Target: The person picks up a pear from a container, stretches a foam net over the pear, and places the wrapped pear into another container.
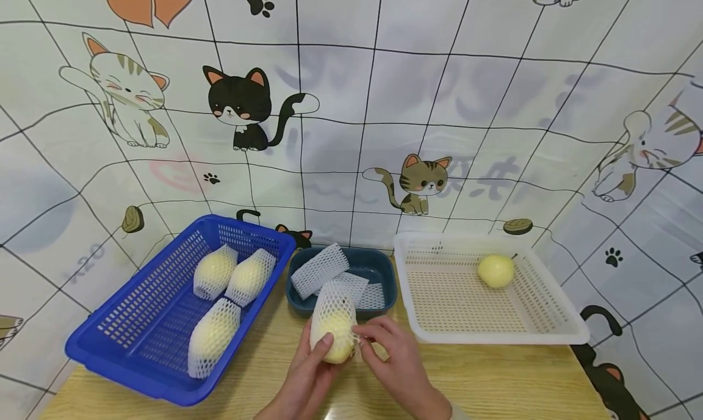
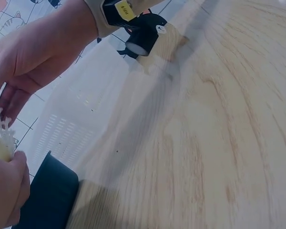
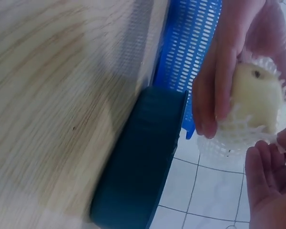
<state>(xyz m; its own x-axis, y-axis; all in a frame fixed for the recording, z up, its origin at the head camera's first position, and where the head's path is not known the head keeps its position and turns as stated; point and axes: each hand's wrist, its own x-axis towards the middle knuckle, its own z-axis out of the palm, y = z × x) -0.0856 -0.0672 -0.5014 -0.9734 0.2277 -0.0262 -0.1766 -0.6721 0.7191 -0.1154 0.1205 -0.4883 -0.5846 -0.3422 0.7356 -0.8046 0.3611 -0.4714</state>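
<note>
A pale yellow pear [image 1: 342, 342] partly covered by a white foam net sleeve [image 1: 332, 298] is gripped in my left hand [image 1: 309, 371], thumb on its front. The net's upper end stands loose above the fruit. My right hand [image 1: 396, 360] pinches the edge of the net on the pear's right side. In the right wrist view, the pear [image 3: 260, 93] shows its dark-spotted bare end, and the net [image 3: 238, 138] bunches around its lower side between the hands. Behind them, a dark teal bin [image 1: 389, 267] holds several flat foam net sleeves [image 1: 320, 270].
On the left, a blue basket [image 1: 137, 380] holds three netted pears [image 1: 216, 337]. A white basket [image 1: 500, 337] on the right holds one bare pear [image 1: 496, 271]. All stand on a wooden table [image 1: 494, 377] against a cat-patterned cloth [image 1: 340, 90].
</note>
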